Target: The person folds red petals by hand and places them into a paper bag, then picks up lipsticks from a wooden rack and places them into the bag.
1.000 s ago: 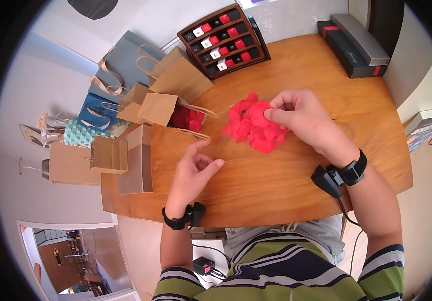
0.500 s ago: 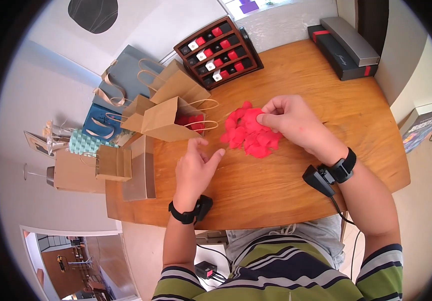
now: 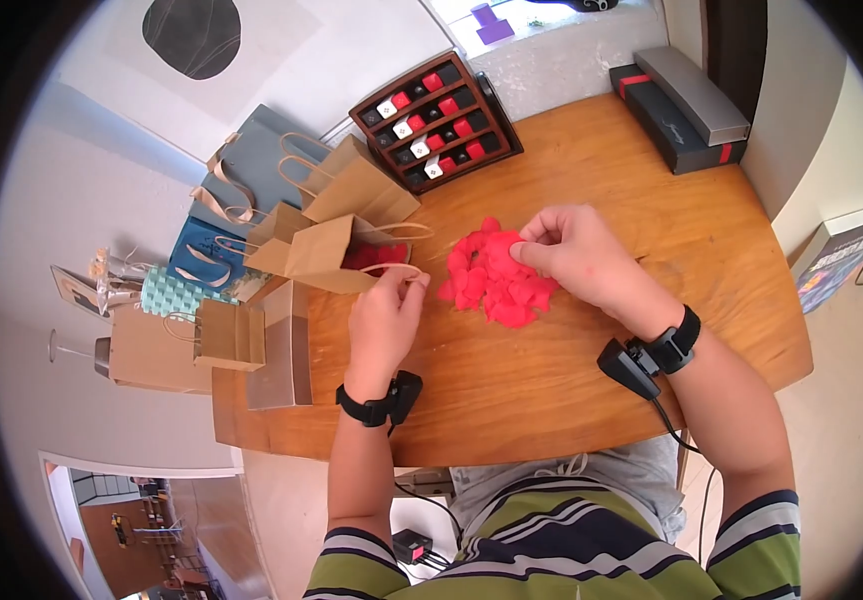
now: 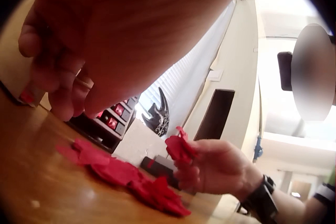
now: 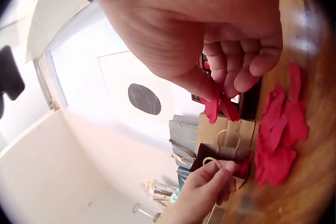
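In the head view the left hand [image 3: 383, 325] pinches a rope handle of a kraft paper bag [image 3: 323, 258] that lies tipped, its mouth towards the right, with red petals [image 3: 376, 254] inside. The right hand [image 3: 591, 262] pinches red petals between thumb and fingers, held above a pile of red petals [image 3: 509, 297] on the wooden table [image 3: 511, 400]. From the right wrist view, the pinched petals [image 5: 212, 109] hang from the fingertips, apart from the pile [image 5: 275, 140]. The left wrist view shows the right hand [image 4: 220, 169] holding several petals up over the pile's far end.
Behind the tipped bag stand more kraft bags [image 3: 363, 185], a grey bag [image 3: 276, 150] and a blue bag [image 3: 201, 250]. A small kraft bag [image 3: 231, 335] is at the left. A wooden rack of cubes [image 3: 436, 125] stands at the back, with long boxes [image 3: 686, 105] at back right.
The left hand has moved up to the tipped bag and taken hold of its near handle. The right hand keeps its pinch over the pile. The head view has shifted slightly.
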Motion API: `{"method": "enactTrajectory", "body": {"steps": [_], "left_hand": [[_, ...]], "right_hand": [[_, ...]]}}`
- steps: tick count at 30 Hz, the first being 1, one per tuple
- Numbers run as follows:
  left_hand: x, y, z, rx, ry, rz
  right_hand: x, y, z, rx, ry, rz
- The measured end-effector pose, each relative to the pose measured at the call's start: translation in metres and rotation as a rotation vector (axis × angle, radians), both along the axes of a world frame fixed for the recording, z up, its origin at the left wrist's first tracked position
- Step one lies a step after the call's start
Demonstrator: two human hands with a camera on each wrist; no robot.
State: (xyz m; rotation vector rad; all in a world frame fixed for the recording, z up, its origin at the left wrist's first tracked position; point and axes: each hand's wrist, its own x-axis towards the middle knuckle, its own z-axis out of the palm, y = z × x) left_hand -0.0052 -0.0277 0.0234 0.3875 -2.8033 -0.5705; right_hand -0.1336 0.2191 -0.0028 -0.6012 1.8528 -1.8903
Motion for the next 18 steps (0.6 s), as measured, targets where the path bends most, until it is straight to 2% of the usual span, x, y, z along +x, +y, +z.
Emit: {"method": "enactTrajectory", "body": {"steps": [3,6,7,11,18], "left_hand": [[0.006,-0.01,0.019,0.327,0.049,0.003],[0.018,-0.016,0.054,0.527,0.162,-0.009],[0.022,-0.02,0.064,0.484,0.198,-0.003],[0.04,-0.034,0.099,0.569,0.332,0.025],[0.053,-0.036,0.094,0.683,0.318,-0.015]], "right_hand": [[0.006,-0.003,-0.001,-0.004,0.078,-0.042],[0.015,-0.005,0.006,0.004,0.14,-0.057],[0.017,-0.008,0.007,-0.01,0.129,-0.063],[0.025,-0.022,0.037,-0.012,0.1,-0.004],[0.036,-0.088,0.112,-0.152,0.307,-0.001]]}}
